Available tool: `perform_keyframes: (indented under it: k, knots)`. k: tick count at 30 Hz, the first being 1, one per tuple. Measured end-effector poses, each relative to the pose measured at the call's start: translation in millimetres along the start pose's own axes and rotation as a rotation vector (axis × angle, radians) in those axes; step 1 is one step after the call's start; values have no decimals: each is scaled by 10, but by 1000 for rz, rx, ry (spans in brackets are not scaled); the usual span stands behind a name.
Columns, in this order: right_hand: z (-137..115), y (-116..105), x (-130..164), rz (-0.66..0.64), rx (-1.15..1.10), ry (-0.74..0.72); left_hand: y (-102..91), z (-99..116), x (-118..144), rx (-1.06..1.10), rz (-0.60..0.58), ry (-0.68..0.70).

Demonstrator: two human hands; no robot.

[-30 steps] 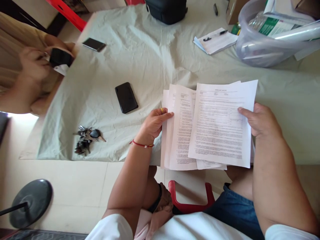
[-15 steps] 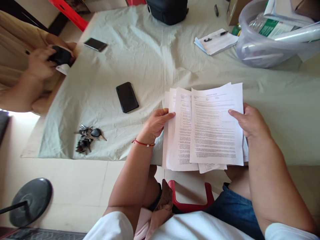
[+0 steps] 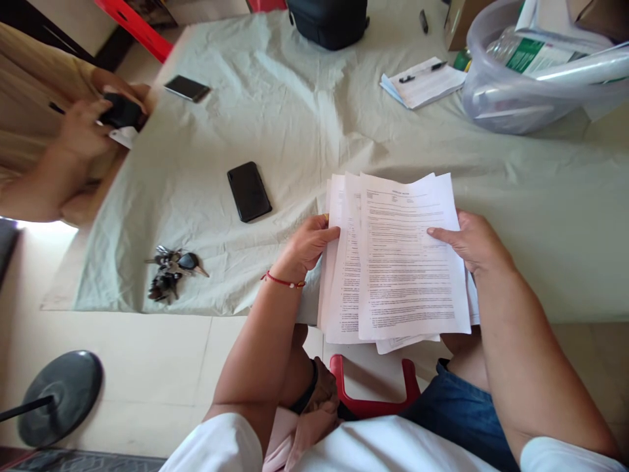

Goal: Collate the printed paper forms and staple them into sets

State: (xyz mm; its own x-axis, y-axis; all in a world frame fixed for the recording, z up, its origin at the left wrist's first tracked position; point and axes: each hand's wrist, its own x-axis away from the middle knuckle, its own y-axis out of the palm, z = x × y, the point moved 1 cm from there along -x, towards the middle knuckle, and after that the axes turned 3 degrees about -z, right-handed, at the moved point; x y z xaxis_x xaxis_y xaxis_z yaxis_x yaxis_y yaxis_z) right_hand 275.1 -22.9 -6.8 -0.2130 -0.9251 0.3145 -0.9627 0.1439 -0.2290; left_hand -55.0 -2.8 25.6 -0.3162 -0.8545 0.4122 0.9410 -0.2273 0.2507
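Printed paper sheets (image 3: 410,262) overlap in a loose stack over the table's near edge, the top one lying over the right part. My left hand (image 3: 312,242), with a red bracelet at the wrist, grips the stack's left edge, thumb on top and fingers underneath. On the right edge, my right hand (image 3: 469,239) pinches the sheets in the same way, its thumb lying on the printed top page. More pages stick out at the bottom and left of the pile. The fingers below the paper are hidden.
On the cloth-covered table (image 3: 295,131) lie a black phone (image 3: 249,191), keys (image 3: 174,272), another phone (image 3: 187,88), a notepad with a pen (image 3: 425,82), a black case (image 3: 328,23) and a filled plastic tub (image 3: 521,98). Another person's hands (image 3: 88,128) hold a black object at left.
My right hand has moved left and slightly down with its sheets, so they overlap the left-hand pages more. My left hand has barely moved.
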Motion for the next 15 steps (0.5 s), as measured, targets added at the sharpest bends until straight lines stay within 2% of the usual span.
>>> perform_keyframes:
  k: [2, 7, 12, 15]
  knots:
    - [-7, 13, 18, -7, 32, 59, 12, 5, 6, 7, 2, 4]
    - [-17, -19, 6, 30, 13, 16, 28, 21, 13, 19, 19, 23]
    - [-36, -155, -16, 152, 1, 50, 0, 22, 19, 47, 88, 35]
    - [-18, -210, -12, 148, 14, 41, -4, 24, 30, 57, 108, 46]
